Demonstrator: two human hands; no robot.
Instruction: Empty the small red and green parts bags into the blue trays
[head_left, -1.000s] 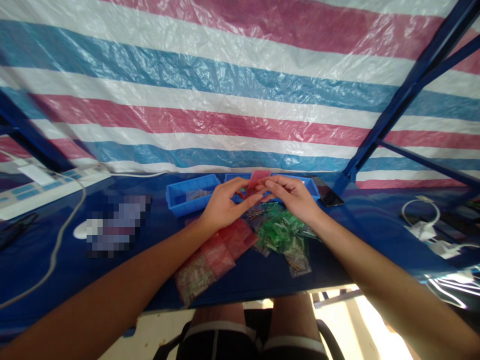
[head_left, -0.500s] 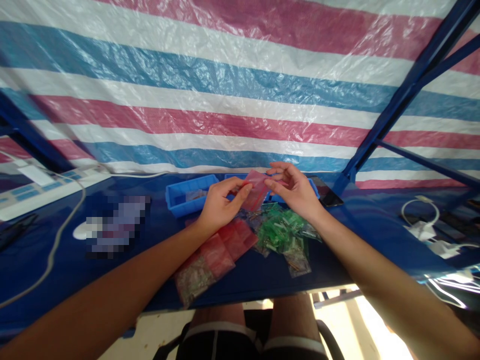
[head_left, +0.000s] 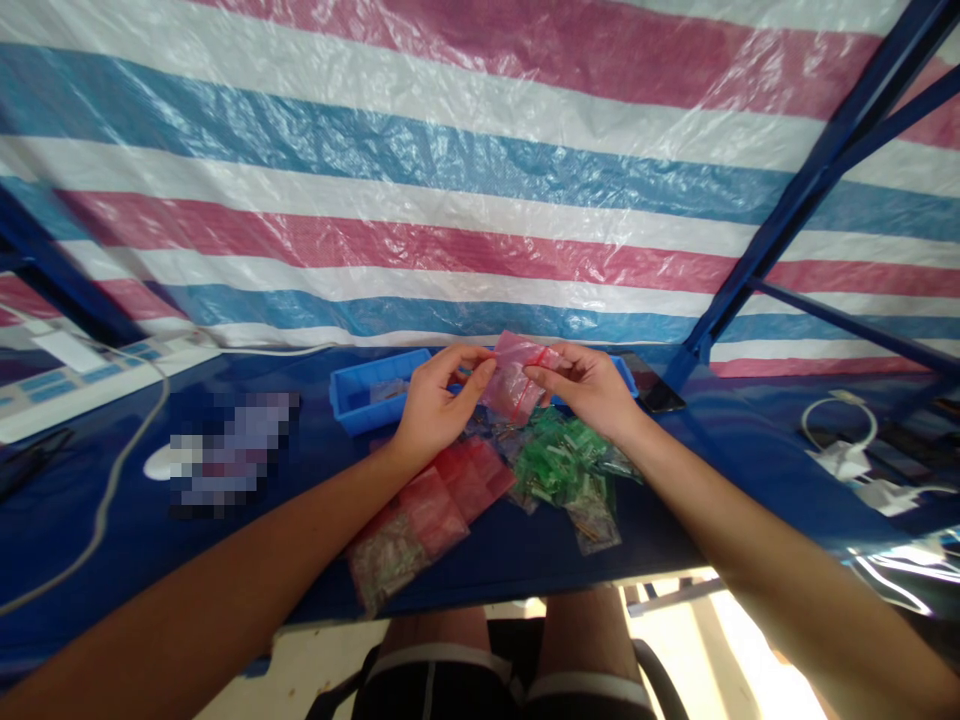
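Between my two hands is a small pink zip bag with a red seal line, held up above the blue table. My left hand pinches its left edge between thumb and fingers. On the other side, my right hand grips the bag near the seal, thumb in front. Below the left wrist lie overlapping pink zip bags; the nearest seems to have small things in it. A heap of green bags lies under the right hand, with clear bags of small parts around it.
A blue bin stands behind my left hand; another is mostly hidden behind the right. A dark phone lies to the right of the bins. White cables and chargers sit at far right. A cable crosses the table's left side.
My right fingers, spread before, have closed on the bag. The bag has turned, so its seal line now stands tilted on the right side.
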